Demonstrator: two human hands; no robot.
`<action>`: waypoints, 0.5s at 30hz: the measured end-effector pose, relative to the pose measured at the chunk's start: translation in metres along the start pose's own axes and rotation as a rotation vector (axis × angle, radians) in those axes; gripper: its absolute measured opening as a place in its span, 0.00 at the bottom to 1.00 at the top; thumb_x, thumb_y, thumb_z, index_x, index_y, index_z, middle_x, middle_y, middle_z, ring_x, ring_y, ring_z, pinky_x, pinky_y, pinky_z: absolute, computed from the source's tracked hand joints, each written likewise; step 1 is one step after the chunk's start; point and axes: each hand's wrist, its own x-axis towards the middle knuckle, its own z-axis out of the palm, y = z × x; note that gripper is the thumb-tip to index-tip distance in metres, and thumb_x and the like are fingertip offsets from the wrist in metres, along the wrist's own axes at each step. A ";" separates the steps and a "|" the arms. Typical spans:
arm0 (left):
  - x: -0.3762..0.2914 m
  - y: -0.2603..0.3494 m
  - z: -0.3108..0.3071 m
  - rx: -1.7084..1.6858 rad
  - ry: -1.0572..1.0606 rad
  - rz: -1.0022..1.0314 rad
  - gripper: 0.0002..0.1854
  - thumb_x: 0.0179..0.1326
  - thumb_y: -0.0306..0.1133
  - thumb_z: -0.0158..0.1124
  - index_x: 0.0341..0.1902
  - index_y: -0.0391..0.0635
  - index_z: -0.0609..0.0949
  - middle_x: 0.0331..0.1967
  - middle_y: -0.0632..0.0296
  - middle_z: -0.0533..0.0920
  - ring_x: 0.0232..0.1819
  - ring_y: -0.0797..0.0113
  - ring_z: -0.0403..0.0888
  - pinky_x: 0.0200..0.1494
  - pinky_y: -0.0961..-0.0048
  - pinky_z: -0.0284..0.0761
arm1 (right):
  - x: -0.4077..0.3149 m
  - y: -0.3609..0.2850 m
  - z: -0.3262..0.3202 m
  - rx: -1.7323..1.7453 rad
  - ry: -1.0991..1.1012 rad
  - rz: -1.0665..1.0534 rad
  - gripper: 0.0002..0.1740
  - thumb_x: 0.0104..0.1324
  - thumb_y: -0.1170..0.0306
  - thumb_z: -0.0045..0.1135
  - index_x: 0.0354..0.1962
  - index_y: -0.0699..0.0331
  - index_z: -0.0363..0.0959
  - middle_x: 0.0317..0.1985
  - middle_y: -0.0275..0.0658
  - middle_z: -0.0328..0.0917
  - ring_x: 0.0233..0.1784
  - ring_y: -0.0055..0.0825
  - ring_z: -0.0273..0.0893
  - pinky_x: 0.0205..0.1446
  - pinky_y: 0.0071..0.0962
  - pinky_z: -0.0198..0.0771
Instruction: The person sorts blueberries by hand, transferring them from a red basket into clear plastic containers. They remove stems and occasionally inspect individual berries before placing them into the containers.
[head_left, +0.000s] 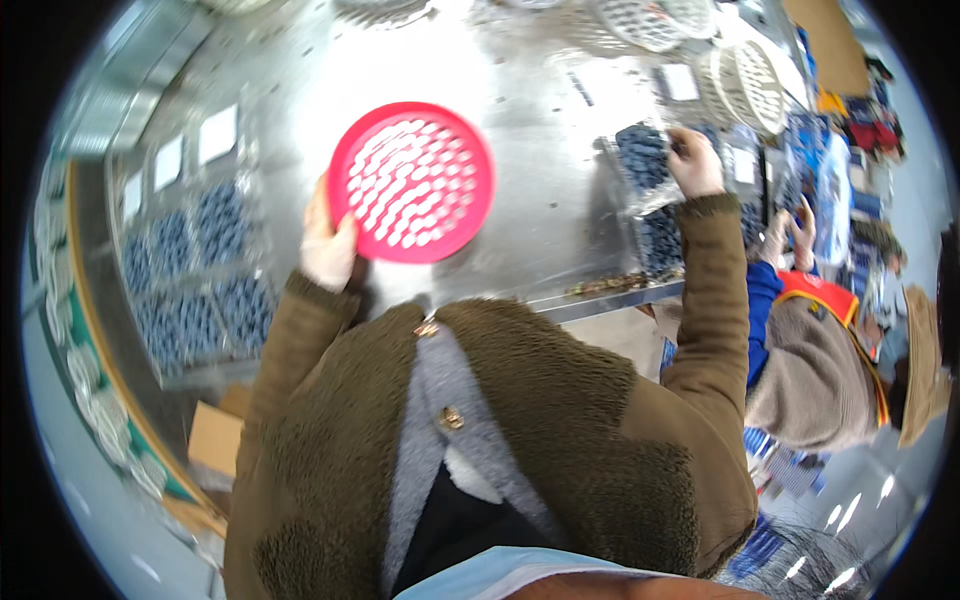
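A round red plastic basket (480, 184) with a perforated bottom is held by its left side in my left hand (328, 244), over the steel table. My right hand (696, 166) reaches to the right, fingers closed at the edge of a clear plastic punnet of dark blueberries (639, 161). Another punnet of blueberries (661, 240) lies just below it, partly covered by my sleeve. Between my hands runs the shiny steel tabletop (540, 225).
Several blueberry punnets (221, 225) with open lids, some bearing white labels (219, 135), stand at left. White perforated baskets (742, 86) are at the back right. Debris (607, 285) lies along the table's front edge. A co-worker (814, 360) stands close at right, hands near the table.
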 end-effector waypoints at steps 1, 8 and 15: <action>0.001 0.004 0.001 0.019 -0.017 -0.062 0.33 0.56 0.26 0.55 0.67 0.36 0.61 0.57 0.45 0.70 0.60 0.54 0.67 0.65 0.64 0.60 | -0.010 -0.012 0.002 -0.020 0.030 0.001 0.20 0.52 0.77 0.59 0.45 0.59 0.75 0.38 0.41 0.77 0.36 0.34 0.77 0.42 0.29 0.74; -0.037 0.021 -0.081 0.086 0.267 0.019 0.30 0.60 0.23 0.58 0.67 0.48 0.66 0.53 0.61 0.72 0.35 0.80 0.71 0.39 0.83 0.71 | -0.061 -0.145 0.092 0.844 -0.267 0.157 0.36 0.61 0.69 0.61 0.64 0.64 0.55 0.47 0.39 0.68 0.27 0.15 0.69 0.29 0.16 0.69; -0.100 -0.020 -0.176 0.765 0.592 0.025 0.28 0.58 0.33 0.62 0.63 0.46 0.70 0.55 0.51 0.73 0.57 0.55 0.68 0.61 0.64 0.63 | -0.050 -0.172 0.133 1.158 -0.384 0.318 0.37 0.63 0.76 0.53 0.67 0.58 0.49 0.52 0.41 0.69 0.34 0.19 0.74 0.31 0.17 0.73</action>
